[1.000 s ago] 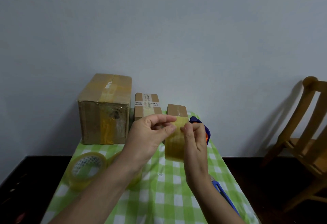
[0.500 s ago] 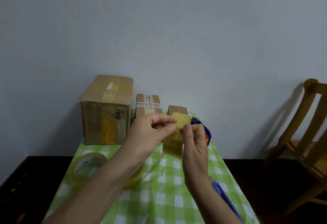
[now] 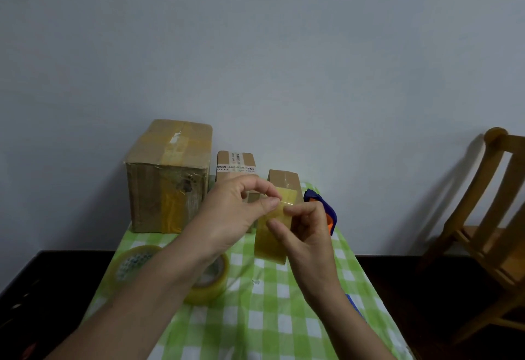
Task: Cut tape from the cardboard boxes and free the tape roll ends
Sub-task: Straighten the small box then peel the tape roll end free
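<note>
A yellowish strip of tape [image 3: 273,239] hangs in the air above the table, pinched at its upper part by both hands. My left hand [image 3: 235,214] grips its top left edge with thumb and fingers. My right hand [image 3: 305,229] holds its right edge. Behind them stand three taped cardboard boxes: a large box [image 3: 167,177], a medium box [image 3: 235,163] with a white label, and a small box [image 3: 284,179]. Two tape rolls lie on the cloth, one roll [image 3: 132,264] at the left and another roll [image 3: 211,283] partly hidden under my left forearm.
The table [image 3: 264,317] wears a green and white checked cloth and stands against a pale wall. A blue and orange tape dispenser [image 3: 326,212] sits behind my right hand. A blue-handled tool [image 3: 352,301] peeks out beside my right forearm. A wooden chair [image 3: 488,217] stands at the right.
Both hands stayed together on the tape strip. The strip has tilted and its top has folded slightly under my fingers. The camera has shifted a little.
</note>
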